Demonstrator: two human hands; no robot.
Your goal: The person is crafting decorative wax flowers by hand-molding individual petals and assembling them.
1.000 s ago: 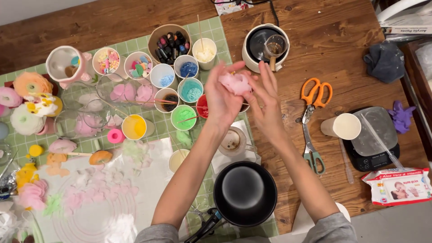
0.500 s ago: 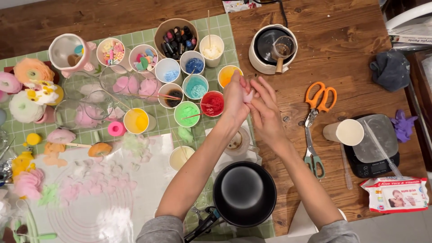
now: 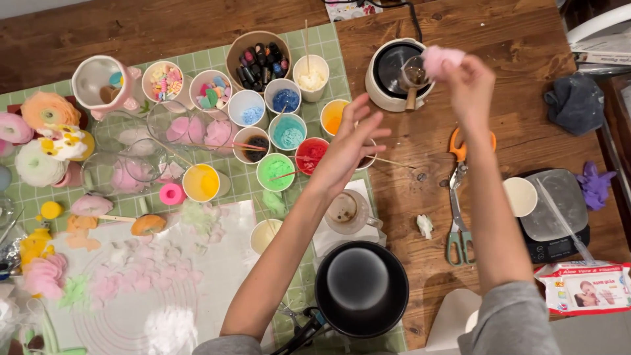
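Observation:
My right hand (image 3: pixel 468 84) is raised over the far right of the table and pinches a small soft pink lump (image 3: pixel 440 59) just beside the white melting pot (image 3: pixel 398 73). My left hand (image 3: pixel 348 150) hovers with fingers spread and holds nothing, above the red cup (image 3: pixel 311 155) and the orange cup (image 3: pixel 333 116). Around it stand several paper cups of coloured wax, among them green (image 3: pixel 275 171), teal (image 3: pixel 287 133) and yellow (image 3: pixel 201 183).
A black round pot (image 3: pixel 361 288) sits at the near edge, a used cup (image 3: pixel 346 212) on a napkin beside it. Orange-handled scissors (image 3: pixel 460 197), a small digital scale (image 3: pixel 551 209), a tissue pack (image 3: pixel 584 288) and a grey cloth (image 3: pixel 576 102) lie right. Pink wax flowers (image 3: pixel 41 276) lie left.
My hands were pressed together around the pink lump. They have parted: the right hand carried the lump up and right toward the white pot, the left hand stayed back and opened.

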